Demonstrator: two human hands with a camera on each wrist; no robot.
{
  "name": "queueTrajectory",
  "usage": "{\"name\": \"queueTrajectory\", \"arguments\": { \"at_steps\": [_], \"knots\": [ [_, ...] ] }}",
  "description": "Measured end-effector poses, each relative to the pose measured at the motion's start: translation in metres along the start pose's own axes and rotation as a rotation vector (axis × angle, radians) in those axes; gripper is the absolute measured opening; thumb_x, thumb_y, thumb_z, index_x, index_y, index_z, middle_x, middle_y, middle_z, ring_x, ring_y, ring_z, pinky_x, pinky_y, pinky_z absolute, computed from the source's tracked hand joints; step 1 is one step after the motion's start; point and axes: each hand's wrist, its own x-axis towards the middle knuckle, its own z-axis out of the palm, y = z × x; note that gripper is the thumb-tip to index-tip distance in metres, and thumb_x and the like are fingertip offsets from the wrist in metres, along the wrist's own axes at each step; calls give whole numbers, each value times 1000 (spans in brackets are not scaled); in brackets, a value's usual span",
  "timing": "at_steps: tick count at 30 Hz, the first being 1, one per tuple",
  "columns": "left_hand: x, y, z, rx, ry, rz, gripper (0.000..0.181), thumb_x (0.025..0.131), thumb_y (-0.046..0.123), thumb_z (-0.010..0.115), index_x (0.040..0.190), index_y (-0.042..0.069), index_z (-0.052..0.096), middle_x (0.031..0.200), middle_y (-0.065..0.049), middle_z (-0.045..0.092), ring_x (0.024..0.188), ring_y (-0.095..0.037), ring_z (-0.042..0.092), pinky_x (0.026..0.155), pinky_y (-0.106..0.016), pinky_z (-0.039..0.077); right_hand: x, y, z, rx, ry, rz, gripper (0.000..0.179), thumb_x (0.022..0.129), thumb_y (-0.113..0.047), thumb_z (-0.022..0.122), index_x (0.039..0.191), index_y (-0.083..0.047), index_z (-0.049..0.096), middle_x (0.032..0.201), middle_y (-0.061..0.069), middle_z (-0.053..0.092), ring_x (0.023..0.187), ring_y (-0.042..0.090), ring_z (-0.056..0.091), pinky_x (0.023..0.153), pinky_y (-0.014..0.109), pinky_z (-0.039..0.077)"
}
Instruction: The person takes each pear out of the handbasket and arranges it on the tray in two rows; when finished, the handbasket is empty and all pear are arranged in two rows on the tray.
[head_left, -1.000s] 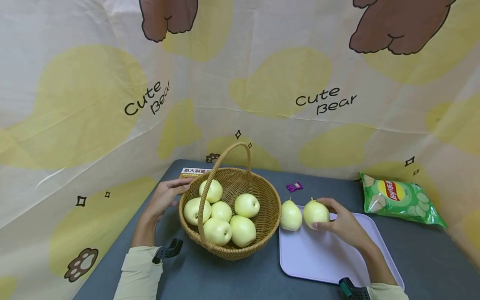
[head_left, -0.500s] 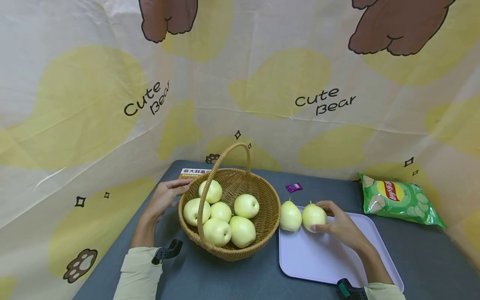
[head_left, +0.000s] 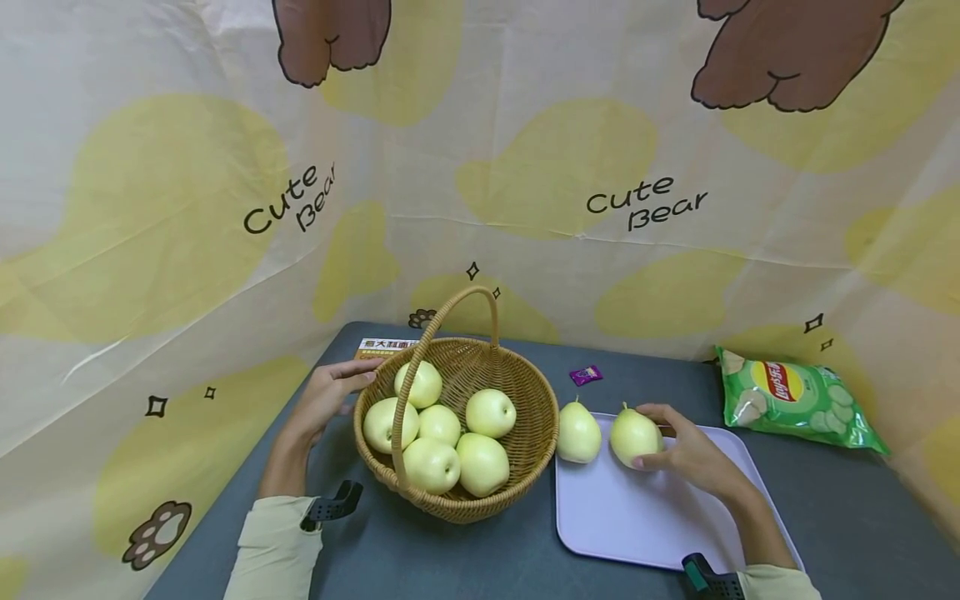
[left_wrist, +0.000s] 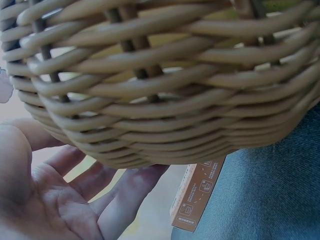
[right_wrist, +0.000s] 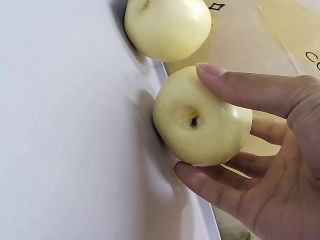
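Note:
My right hand [head_left: 688, 454] holds a pale yellow-green pear [head_left: 635, 437] over the far part of a lilac tray [head_left: 622, 517], thumb on one side and fingers on the other. In the right wrist view the pear [right_wrist: 200, 125] stays close to the tray surface, its blossom end facing the camera. A second pear [head_left: 578, 433] sits on the tray's far left corner. My left hand [head_left: 322, 400] touches the left side of a woven basket [head_left: 532, 425] with extended fingers. Several pears [head_left: 483, 464] lie inside the basket, under its arched handle [head_left: 420, 367].
Behind the basket lies a printed box [head_left: 382, 346], partly hidden. A small purple candy packet [head_left: 586, 375] is behind the tray. At the back right lies a green chip bag [head_left: 798, 400]. A printed cloth [head_left: 525, 167] hangs along the table's far and left edges.
The pear in my right hand first shifts slightly left and down towards the other pear, then back to the right, leaving a wider gap. My left hand stays on the basket.

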Motion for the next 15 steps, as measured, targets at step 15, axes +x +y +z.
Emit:
{"name": "queueTrajectory", "arguments": {
  "at_steps": [15],
  "knots": [
    [0, -2, -1, -14, -7, 11, 46, 108, 28, 61, 150, 9, 61, 162, -17, 48, 142, -38, 48, 86, -40, 58, -4, 3, -11, 13, -53, -50, 85, 81, -17, 90, 154, -3, 49, 149, 24, 55, 127, 46, 56, 91, 55, 51]
  ]
}}
